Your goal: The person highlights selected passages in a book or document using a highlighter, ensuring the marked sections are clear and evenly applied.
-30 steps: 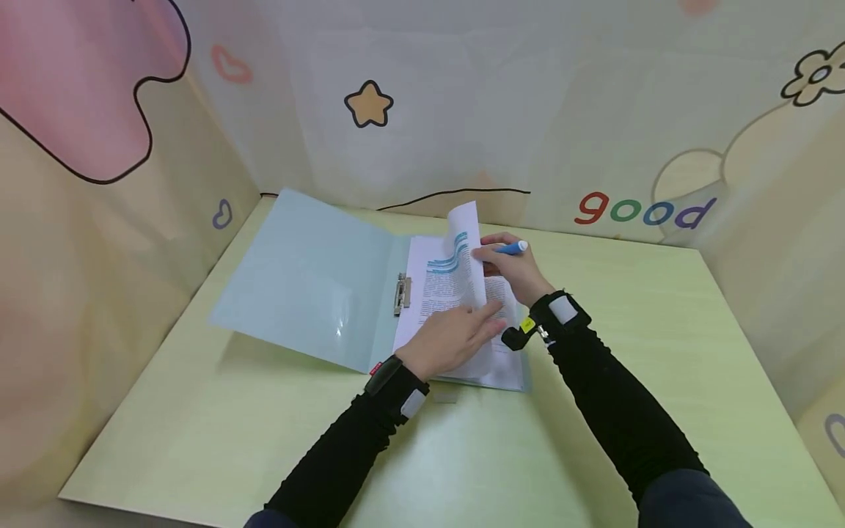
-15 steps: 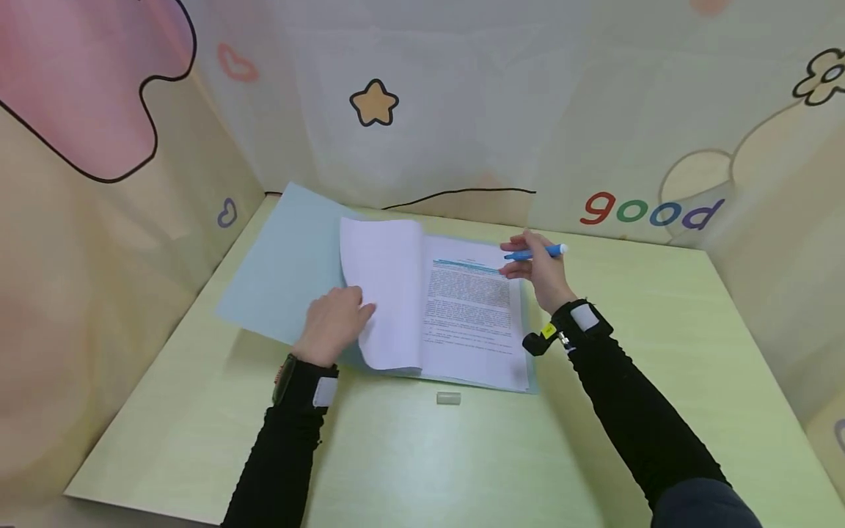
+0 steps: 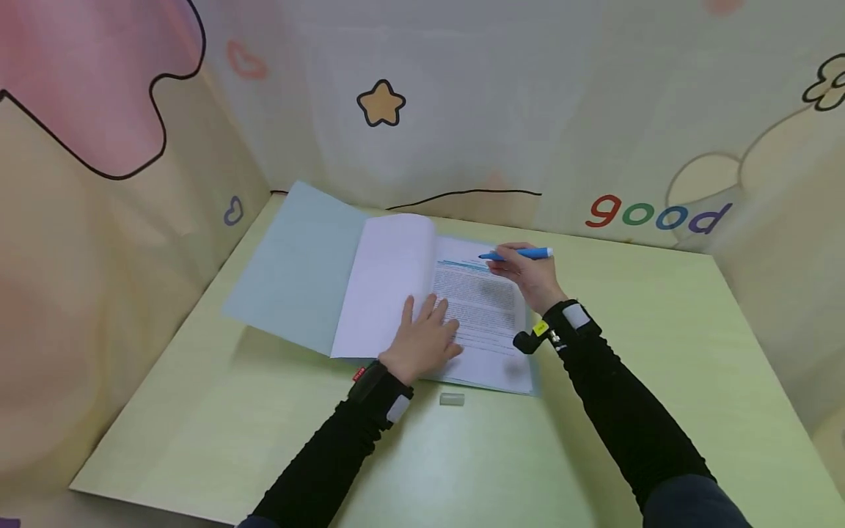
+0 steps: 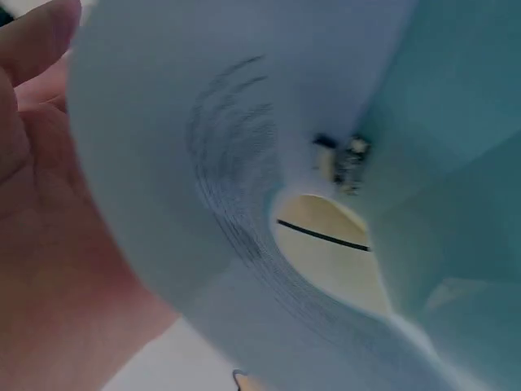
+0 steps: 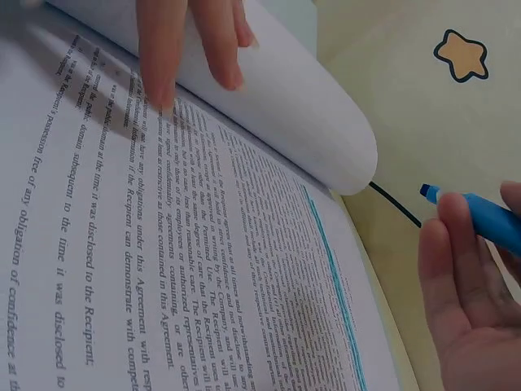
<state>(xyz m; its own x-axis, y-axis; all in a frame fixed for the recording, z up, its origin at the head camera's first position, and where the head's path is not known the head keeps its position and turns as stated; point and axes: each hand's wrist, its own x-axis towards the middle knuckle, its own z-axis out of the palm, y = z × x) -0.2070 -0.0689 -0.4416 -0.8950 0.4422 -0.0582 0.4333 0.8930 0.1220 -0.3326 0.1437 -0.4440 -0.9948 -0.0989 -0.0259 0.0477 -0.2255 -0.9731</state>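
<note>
A light-blue clip folder (image 3: 290,271) lies open, its metal clip (image 4: 352,167) showing in the left wrist view. Inside it, a sheet of printed text (image 3: 488,323) has blue lines marked near its top. A turned-over white page (image 3: 386,275) curves up at the left of that sheet. My left hand (image 3: 422,345), fingers spread, rests at the fold between the two. Above the upper right of the printed sheet, my right hand (image 3: 531,282) holds a blue highlighter (image 5: 492,220) between thumb and fingers. Its dark blue tip is bare and points left, apart from the paper in the right wrist view.
A small grey-green block (image 3: 452,400) lies on the pale table (image 3: 594,440), just in front of the folder. Behind the table hangs a printed backdrop (image 3: 475,110). The folder's cover is raised at the left.
My left hand turned a page over to the left, then moved right onto the fold. The right hand let go of the page and now holds the highlighter with its tip toward the sheet's top.
</note>
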